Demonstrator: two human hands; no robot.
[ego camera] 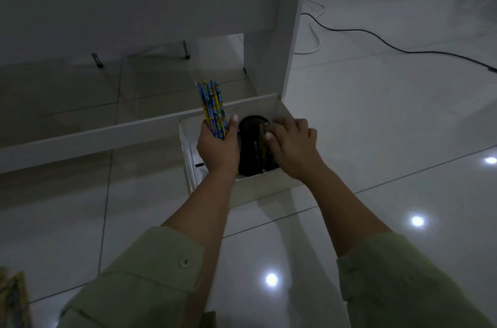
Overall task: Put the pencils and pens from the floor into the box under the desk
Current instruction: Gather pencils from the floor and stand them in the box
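Observation:
My left hand [217, 147] grips a bundle of several blue and yellow patterned pencils [212, 107], their ends pointing up and away over the white box [258, 185]. The box stands open on the tiled floor beside the white desk leg [293, 32]. A black round container [251, 150] sits inside the box. My right hand [290, 145] reaches into the box over that container, its fingers curled round a dark thin item [262, 139], seemingly a pen or pencil, that is partly hidden.
A white low crossbar [107, 134] of the desk runs left of the box. Black and white cables [376, 37] trail over the glossy tiles at the right. A patterned object [13, 300] lies at the bottom left corner.

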